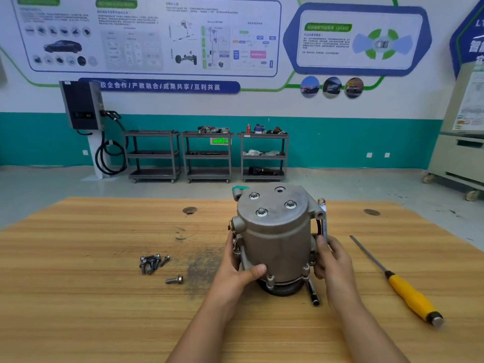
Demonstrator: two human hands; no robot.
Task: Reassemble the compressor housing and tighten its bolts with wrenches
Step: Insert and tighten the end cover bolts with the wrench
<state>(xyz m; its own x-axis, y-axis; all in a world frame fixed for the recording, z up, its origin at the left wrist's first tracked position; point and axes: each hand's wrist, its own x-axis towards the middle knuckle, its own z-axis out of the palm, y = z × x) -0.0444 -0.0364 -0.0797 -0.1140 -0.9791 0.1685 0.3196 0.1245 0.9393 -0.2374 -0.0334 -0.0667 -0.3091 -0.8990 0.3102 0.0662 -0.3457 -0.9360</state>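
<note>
Compressor housing (pixel 275 231): cast grey metal cylinder, matt and lightly scuffed, standing upright on a dark round base at lower centre of the frame, on the wooden workbench (pixel 91 297). Flat top cover carries three fitted bolts (pixel 262 212) with bright washers and one open port. A green cap (pixel 239 189) sits at its upper left edge.

Left hand (pixel 235 268): wrapped round the lower left of the body, thumb pressed across the front and fingers behind, gripping it firmly.

Right hand (pixel 332 260): against the right flank, fingers curled round the shank of a slim bright steel wrench (pixel 324 224) that stands nearly vertical beside a mounting lug.

Loose bolts (pixel 152 263): small heap of flanged hex bolts, dark shanks, left of centre. A single bolt (pixel 175 279) lies just below the heap, apart from it.

Screwdriver (pixel 408 294): long steel shaft and yellow handle with a black end cap, lying at lower right, well apart from the hands.

Dark rod-shaped tool (pixel 313 292): protrudes from beneath the housing's lower right. Its type cannot be told.

Handling note: the step appears to be steadying the unit before wrench work. The left hand should hold the body square on its base, as a tall cylinder on a narrow foot will likely twist under torque. Seat the wrench fully on each hex and tighten in rotation, a little at a time, so the cover draws down evenly.
</note>
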